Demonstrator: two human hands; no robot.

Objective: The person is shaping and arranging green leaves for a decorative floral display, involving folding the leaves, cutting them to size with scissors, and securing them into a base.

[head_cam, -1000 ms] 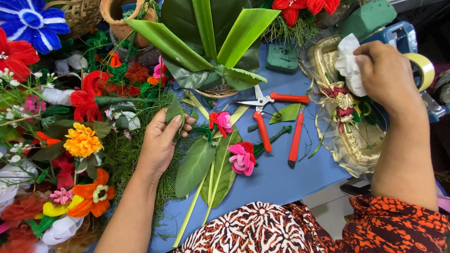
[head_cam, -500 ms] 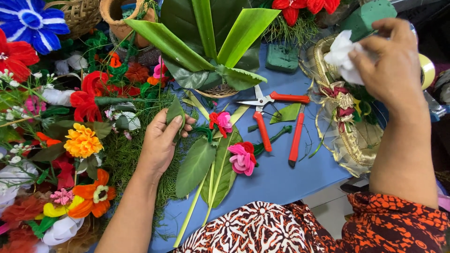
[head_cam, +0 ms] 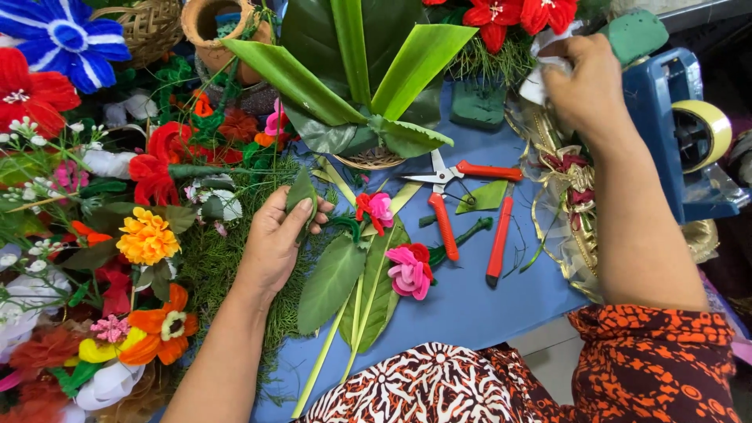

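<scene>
The left hand (head_cam: 276, 243) pinches a small green leaf (head_cam: 301, 190) just left of the red-handled scissors (head_cam: 450, 196); the right hand (head_cam: 583, 86), above them, grips white tissue (head_cam: 539, 78), so leaf-placing seems underway

The white cloth (head_cam: 540, 74) at one o'clock is mostly covered by the right hand (head_cam: 583, 90), so its shape cannot be told, and whether those fingers pinch it or merely press it is hidden. The small leaf (head_cam: 301, 192) is half wrapped by the left hand (head_cam: 274, 243), its lower end out of sight. At twelve o'clock the clay pot (head_cam: 211, 27) and red flowers (head_cam: 517, 16) are cut off by the top edge, as is the tape dispenser (head_cam: 693, 137) at three o'clock by the right edge.
</scene>
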